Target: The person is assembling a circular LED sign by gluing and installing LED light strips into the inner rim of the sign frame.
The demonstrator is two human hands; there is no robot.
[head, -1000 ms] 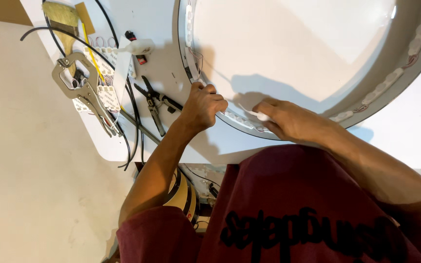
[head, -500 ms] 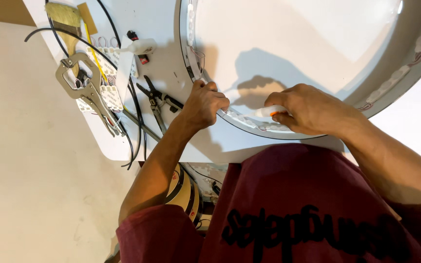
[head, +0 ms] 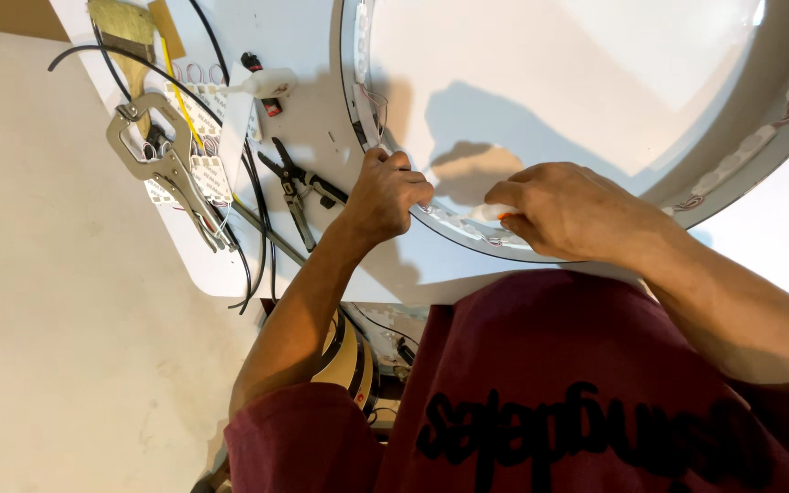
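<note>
The strip of small light modules (head: 468,228) lies along the inner wall of the round white sign shell (head: 595,100) on the bench (head: 303,137). It looks light, bendy and fragile at its thin wires, best held by the module bodies. The left hand (head: 385,196) is closed on the rim; the right hand (head: 559,210) pinches a module. Pliers (head: 299,187) lie nearby

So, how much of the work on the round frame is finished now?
Small white modules already line the round frame on its far side. Both hands work at the near rim: left hand grips it, right hand presses a piece there. What remains is unclear.
</note>
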